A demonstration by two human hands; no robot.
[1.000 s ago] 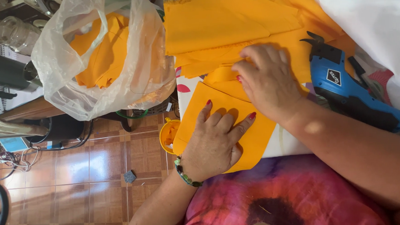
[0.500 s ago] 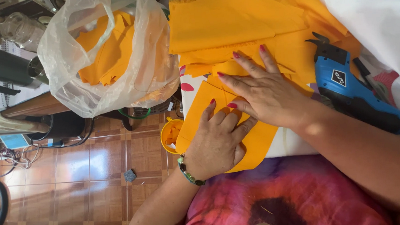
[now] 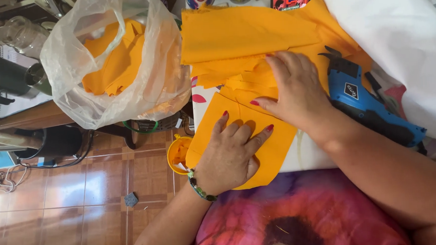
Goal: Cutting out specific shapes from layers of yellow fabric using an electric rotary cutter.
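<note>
Tabletop: left hand (image 3: 232, 154) and right hand (image 3: 293, 91) flat, fingers spread, pressing orange fabric (image 3: 237, 119).

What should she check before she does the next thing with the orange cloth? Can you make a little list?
1. Left hand flat on the front orange piece: ok.
2. Right hand pressing the orange strips: ok.
3. Front piece fully on the table: not ok, its left part hangs past the edge.
4. Blue glue gun away from the fingers: ok, it lies beside the right wrist, untouched.
5. Glue gun hot or switched on: cannot tell.
6. Plastic bag of orange cloth close by: ok.
</note>
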